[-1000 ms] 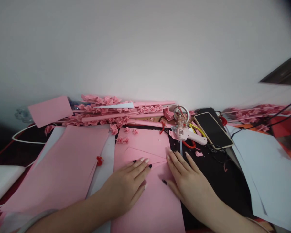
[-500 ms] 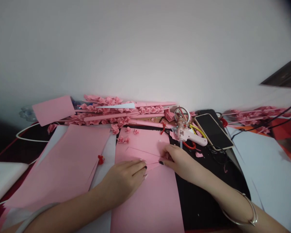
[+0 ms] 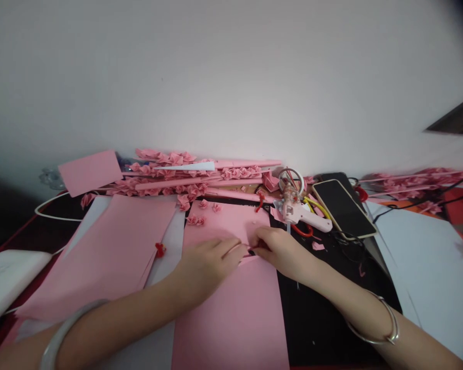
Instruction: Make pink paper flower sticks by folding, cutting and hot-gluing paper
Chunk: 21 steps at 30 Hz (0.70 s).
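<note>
Both of my hands meet over a large pink paper sheet (image 3: 231, 324) in the middle of the table. A small folded piece of pink paper (image 3: 250, 259) is pinched between them, mostly hidden by the fingers. My left hand (image 3: 212, 264) is closed on its left part, the fingertips bent over the top edge. My right hand (image 3: 275, 249) pinches the right end between thumb and fingers. Just beyond the hands, several small folded paper flowers (image 3: 196, 221) lie on the large sheet.
A pale glue gun (image 3: 310, 218), yellow-and-red scissors (image 3: 303, 230) and a phone (image 3: 343, 208) lie to the right. Paper flower stems (image 3: 177, 182) are piled along the wall. Pink sheets (image 3: 100, 252) are stacked at left, white paper (image 3: 428, 262) at far right.
My left hand has shifted slightly up and right, and now its fingers curl over the small paper. The flap that lay flat is now mostly covered. The view has shifted slightly.
</note>
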Available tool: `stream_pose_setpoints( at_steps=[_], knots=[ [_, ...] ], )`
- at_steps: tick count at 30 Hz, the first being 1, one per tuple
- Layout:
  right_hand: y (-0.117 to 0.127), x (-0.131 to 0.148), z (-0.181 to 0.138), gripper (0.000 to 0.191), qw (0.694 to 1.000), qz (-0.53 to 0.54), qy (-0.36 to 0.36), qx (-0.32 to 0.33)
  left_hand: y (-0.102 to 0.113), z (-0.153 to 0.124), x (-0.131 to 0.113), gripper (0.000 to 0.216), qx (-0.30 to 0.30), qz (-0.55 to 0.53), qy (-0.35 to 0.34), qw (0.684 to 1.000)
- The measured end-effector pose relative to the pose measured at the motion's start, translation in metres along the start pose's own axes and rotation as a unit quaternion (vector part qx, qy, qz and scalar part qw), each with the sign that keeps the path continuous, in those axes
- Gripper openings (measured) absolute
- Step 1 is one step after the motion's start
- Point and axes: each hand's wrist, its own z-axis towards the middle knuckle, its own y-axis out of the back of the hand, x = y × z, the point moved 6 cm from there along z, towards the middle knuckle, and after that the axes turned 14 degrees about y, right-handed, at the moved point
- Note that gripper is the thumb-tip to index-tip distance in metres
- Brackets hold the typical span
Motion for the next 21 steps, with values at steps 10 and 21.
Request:
stream_pose_setpoints(
  at_steps=[10, 21],
  knots=[
    [0.004, -0.001, -0.010, 0.017, 0.999, -0.013, 0.036, -0.025, -0.028, 0.009, -0.001, 0.019, 0.016, 0.054, 0.027, 0.998],
    [0.003, -0.006, -0.011, 0.014, 0.999, -0.015, 0.031, -0.013, -0.026, 0.005, -0.007, 0.024, -0.002, 0.002, -0.002, 1.000]
  ],
)
